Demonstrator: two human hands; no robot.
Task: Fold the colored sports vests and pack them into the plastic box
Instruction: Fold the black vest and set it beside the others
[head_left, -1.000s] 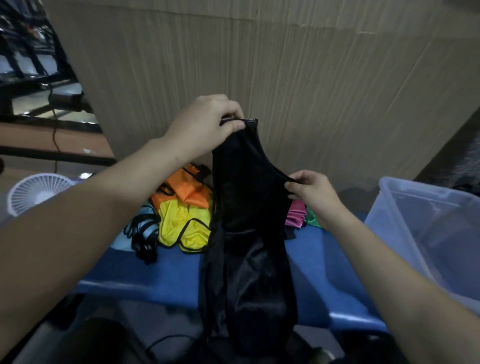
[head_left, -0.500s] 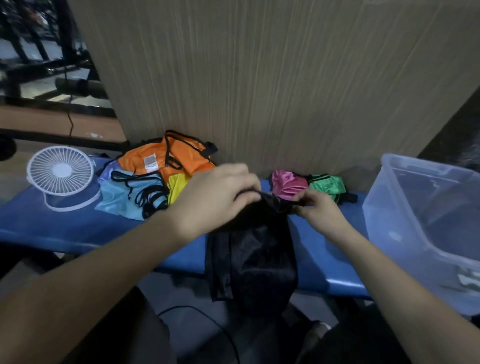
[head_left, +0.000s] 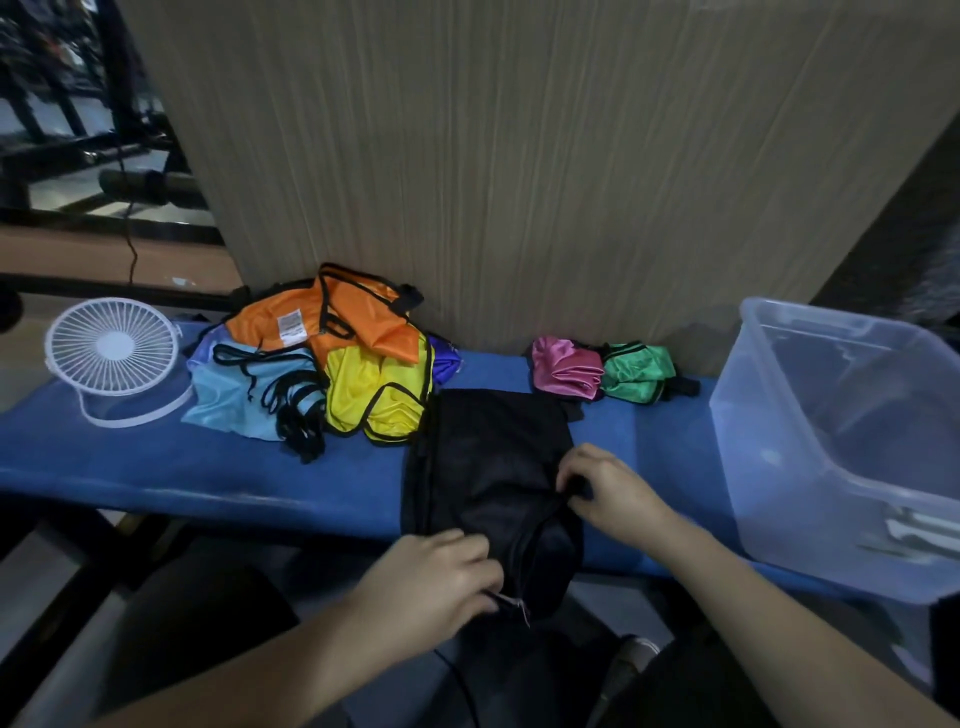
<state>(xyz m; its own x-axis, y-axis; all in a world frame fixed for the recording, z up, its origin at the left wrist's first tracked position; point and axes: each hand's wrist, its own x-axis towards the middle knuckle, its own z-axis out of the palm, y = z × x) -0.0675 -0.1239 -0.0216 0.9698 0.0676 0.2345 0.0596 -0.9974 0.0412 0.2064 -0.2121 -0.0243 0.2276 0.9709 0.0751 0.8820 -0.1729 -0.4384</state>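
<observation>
A black vest (head_left: 488, 457) lies spread on the blue bench (head_left: 156, 467), its near end hanging over the front edge. My left hand (head_left: 441, 577) pinches that near end at the bench edge. My right hand (head_left: 608, 488) grips the vest's right edge. A heap of unfolded vests sits at the back left: orange (head_left: 358, 322), yellow (head_left: 374, 395), light blue (head_left: 234, 395). Pink (head_left: 566, 369) and green (head_left: 636, 371) bundled vests lie at the back right. The clear plastic box (head_left: 769, 415) stands at the right end.
A small white fan (head_left: 111, 348) stands on the bench's left end. A wood-grain panel (head_left: 519, 156) rises right behind the bench. Black straps trail from the light blue vest. A dark cable hangs below the bench front.
Both hands have brought the black vest down from mid-air and laid it flat on the bench. My left hand has dropped to the front edge; my right hand now holds the right side.
</observation>
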